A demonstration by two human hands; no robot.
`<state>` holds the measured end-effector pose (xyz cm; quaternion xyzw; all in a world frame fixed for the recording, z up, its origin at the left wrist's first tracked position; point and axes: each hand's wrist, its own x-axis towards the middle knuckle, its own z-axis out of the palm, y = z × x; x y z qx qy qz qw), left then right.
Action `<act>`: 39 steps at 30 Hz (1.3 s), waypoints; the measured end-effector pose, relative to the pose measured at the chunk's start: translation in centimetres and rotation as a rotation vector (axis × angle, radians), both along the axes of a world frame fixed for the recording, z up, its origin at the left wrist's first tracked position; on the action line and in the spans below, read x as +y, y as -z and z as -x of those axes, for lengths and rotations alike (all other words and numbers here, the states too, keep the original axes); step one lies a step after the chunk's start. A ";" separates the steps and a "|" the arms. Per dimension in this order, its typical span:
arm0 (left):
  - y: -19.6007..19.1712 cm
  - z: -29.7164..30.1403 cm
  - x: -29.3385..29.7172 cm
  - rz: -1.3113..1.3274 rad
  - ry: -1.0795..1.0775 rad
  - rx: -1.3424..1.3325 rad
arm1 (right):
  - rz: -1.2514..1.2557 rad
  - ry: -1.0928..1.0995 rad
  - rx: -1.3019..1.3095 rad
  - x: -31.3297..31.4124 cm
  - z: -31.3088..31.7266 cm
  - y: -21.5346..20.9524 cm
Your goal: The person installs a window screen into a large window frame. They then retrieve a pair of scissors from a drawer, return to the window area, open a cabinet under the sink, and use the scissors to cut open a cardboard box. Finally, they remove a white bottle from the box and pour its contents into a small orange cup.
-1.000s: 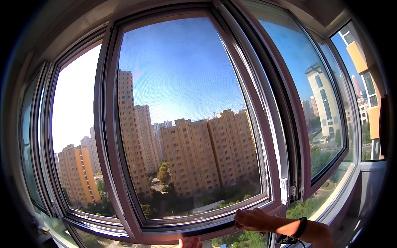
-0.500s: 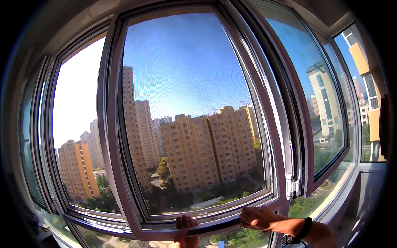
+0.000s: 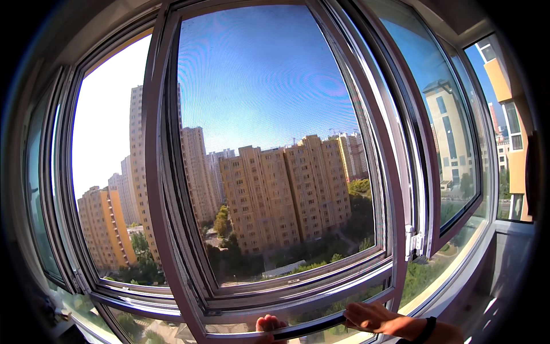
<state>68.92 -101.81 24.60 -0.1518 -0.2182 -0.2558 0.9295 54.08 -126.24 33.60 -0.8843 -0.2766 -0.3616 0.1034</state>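
A window sash with a metal frame (image 3: pixel 157 241) and a fine mesh screen (image 3: pixel 269 80) stands in front of me, its lower rail swung toward me. My left hand (image 3: pixel 269 324) curls its fingers over the middle of that lower rail (image 3: pixel 312 328); most of the hand is cut off by the picture's lower edge. Further right, my right hand (image 3: pixel 369 318) is closed at the same rail, near its right end, with the fingertips partly hidden. A dark band (image 3: pixel 425 330) circles my right wrist. Between the rail and the window frame behind it a gap shows greenery.
White hinges (image 3: pixel 413 243) join the frame at the right. Beside them is a tinted glass pane (image 3: pixel 452 160). More window panels (image 3: pixel 43 189) stand at the left. Tall apartment blocks (image 3: pixel 286 192) and trees lie far below outside.
The sash's lower rail has come nearer and lower, widening the gap behind it. Both hands have moved down and slightly right with it.
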 end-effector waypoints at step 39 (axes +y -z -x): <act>7.0 37.9 29.4 -0.251 -1.208 -0.220 | 0.223 -0.898 -0.187 30.2 11.7 4.5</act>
